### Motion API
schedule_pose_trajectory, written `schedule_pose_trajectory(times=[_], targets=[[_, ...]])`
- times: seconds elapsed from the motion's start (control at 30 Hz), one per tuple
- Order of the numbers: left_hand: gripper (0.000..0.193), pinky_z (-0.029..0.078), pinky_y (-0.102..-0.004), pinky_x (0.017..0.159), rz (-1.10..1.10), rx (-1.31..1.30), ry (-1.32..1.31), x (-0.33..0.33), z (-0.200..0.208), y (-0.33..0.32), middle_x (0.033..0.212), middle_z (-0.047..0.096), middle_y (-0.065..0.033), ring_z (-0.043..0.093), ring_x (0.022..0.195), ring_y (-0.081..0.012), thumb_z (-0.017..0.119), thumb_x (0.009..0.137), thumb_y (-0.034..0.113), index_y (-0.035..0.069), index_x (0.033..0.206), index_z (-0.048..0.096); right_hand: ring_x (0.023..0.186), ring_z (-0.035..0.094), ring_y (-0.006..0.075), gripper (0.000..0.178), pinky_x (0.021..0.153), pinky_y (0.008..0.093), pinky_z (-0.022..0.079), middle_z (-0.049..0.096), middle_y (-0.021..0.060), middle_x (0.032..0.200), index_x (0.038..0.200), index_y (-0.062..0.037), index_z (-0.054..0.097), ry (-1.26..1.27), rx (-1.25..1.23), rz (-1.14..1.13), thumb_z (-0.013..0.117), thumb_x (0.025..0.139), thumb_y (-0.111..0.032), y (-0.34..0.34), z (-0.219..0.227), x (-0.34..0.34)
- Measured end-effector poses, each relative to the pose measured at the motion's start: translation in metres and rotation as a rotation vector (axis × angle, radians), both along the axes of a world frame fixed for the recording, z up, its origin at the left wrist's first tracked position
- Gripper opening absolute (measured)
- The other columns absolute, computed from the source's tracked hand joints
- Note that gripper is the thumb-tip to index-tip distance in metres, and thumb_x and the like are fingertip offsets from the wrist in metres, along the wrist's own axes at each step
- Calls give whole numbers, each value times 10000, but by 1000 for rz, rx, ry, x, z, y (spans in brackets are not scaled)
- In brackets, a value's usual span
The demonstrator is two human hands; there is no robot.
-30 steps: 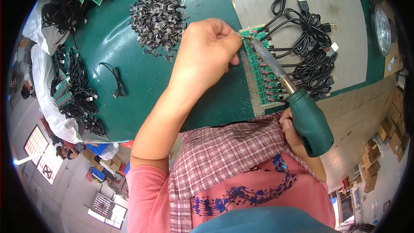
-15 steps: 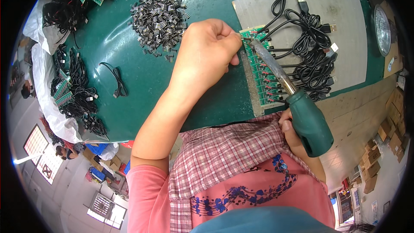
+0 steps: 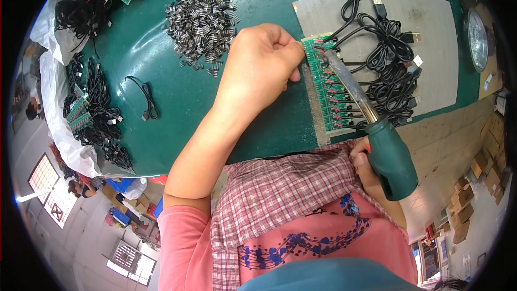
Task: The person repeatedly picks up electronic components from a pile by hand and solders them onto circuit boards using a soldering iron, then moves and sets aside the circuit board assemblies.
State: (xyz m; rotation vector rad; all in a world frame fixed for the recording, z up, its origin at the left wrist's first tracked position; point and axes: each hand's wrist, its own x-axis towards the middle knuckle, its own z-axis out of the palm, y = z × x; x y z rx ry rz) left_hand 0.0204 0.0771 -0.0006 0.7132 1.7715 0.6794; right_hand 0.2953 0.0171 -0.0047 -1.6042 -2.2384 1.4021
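Tabletop (image 3: 172, 145) of glossy green bears a flat grey panel (image 3: 433, 70), a green strip-shaped circuit board (image 3: 326, 89) along its left edge. The left hand (image 3: 264, 59) pinches narrowly at the board, contents hidden; the right hand (image 3: 362, 157) grips a green-handled soldering iron (image 3: 396, 161). Brown cardboard boxes (image 3: 462, 209) stand on pale tiled floor (image 3: 431, 145).

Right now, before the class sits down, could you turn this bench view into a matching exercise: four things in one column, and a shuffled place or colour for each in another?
Things
1. Soldering iron
2. Heap of small parts
3. Circuit board
4. Loose cable

Places and colours
A. Near the left edge of the grey sheet
B. Dark green handle
C. Black, lying by itself
D. Piled to the left of the left hand

Pairs: 1-B; 2-D; 3-A; 4-C
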Motion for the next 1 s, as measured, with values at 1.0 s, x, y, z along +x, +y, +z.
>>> schedule_pose_trajectory(times=[1.0], targets=[[183, 405, -221, 446, -5, 2, -24, -4, 0, -7, 591, 601, -31, 505, 469, -74, 580, 865, 133, -34, 819, 639, 577, 502, 115, 278, 514, 242, 414, 571, 71, 724, 1110, -14, 517, 734, 511, -791, 612, 856, -76, 67, 19, 30]])
